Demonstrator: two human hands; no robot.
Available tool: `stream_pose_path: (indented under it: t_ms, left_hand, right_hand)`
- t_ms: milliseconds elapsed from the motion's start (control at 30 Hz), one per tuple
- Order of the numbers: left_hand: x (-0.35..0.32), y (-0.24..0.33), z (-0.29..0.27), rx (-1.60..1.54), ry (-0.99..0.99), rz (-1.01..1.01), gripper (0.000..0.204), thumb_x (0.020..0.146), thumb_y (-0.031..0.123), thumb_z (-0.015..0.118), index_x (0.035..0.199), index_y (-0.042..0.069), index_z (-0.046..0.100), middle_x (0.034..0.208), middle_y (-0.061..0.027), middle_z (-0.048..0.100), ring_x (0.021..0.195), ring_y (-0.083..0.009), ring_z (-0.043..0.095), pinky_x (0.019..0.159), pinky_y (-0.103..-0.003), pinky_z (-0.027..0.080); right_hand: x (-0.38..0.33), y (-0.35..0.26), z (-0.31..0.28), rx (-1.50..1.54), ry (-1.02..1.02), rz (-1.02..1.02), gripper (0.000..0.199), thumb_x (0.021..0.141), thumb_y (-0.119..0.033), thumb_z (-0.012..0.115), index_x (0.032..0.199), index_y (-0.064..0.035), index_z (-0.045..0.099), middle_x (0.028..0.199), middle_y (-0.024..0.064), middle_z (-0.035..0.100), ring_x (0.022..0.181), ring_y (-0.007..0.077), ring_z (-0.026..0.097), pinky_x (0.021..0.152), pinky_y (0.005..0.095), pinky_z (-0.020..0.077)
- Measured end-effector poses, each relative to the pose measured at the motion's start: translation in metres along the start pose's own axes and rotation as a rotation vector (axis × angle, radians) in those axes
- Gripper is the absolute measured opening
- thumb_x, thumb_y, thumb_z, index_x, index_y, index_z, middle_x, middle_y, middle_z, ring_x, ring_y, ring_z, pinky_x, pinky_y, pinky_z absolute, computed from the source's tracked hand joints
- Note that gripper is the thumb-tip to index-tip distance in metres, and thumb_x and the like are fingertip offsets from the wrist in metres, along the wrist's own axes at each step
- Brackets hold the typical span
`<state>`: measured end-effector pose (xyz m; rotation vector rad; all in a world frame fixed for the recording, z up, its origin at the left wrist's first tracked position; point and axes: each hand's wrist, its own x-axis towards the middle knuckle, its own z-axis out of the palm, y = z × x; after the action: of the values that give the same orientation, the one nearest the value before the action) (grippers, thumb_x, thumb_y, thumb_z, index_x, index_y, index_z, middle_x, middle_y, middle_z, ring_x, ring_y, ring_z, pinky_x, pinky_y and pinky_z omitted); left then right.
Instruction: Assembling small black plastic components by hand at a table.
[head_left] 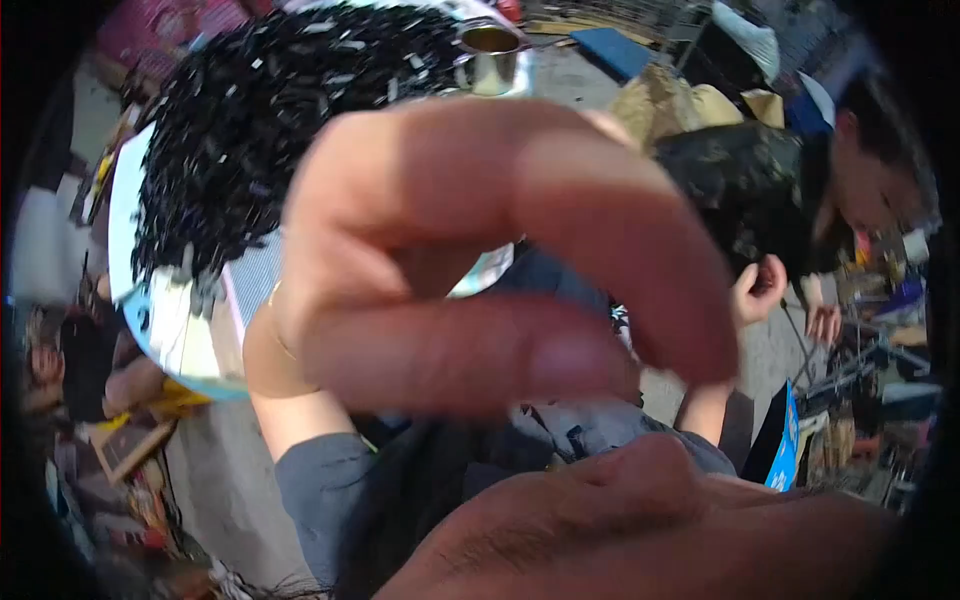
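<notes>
Head view shows the blurry left hand (450, 180), fingers curled like a ring; I can't tell its hold. It blocks some shiny black strips (270, 110) near a metal cup (493, 72).

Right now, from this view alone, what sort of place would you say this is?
Probably a small workshop: a table bears a big heap of small black pieces, another person is close by, and assorted clutter crowds the right side.
</notes>
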<state>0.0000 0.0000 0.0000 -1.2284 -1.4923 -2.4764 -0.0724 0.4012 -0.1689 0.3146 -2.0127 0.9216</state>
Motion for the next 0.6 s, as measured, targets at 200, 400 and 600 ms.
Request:
stream_pose_path:
  t_ms: [200, 400, 600]
  left_hand:
    - [-0.031, 0.065, -0.051, 0.343, -0.054, 0.191, 0.042, 0.084, 0.041, 0.059, 0.086, -0.001, 0.062, 0.088, -0.0148, 0.062, 0.074, -0.0296, 0.061, 0.071, -0.035, 0.05]
    - [-0.068, 0.098, -0.091, 0.329, 0.022, 0.132, 0.039, 0.085, 0.04, 0.057, 0.084, 0.002, 0.06, 0.088, -0.0127, 0.059, 0.073, -0.0252, 0.059, 0.069, -0.033, 0.049]
    - [-0.043, 0.113, -0.133, 0.327, -0.074, 0.129, 0.036, 0.085, 0.04, 0.056, 0.082, 0.004, 0.057, 0.088, -0.0105, 0.057, 0.071, -0.0208, 0.057, 0.067, -0.03, 0.049]
  right_hand:
    - [0.01, -0.125, 0.142, 0.181, -0.99, -0.509, 0.051, 0.067, -0.022, 0.072, 0.111, -0.0056, 0.053, 0.113, 0.0131, 0.052, 0.11, 0.0306, 0.047, 0.093, 0.0419, 0.0363]
    - [-0.067, -0.147, 0.138, -0.015, -1.193, -0.546, 0.046, 0.07, -0.032, 0.068, 0.107, -0.0083, 0.058, 0.101, 0.007, 0.055, 0.095, 0.025, 0.051, 0.077, 0.0365, 0.0395]
    - [-0.033, -0.126, 0.172, 0.15, -1.203, 0.308, 0.018, 0.076, -0.013, 0.056, 0.084, 0.0023, 0.056, 0.073, 0.0107, 0.055, 0.07, 0.0207, 0.054, 0.066, 0.0334, 0.0443]
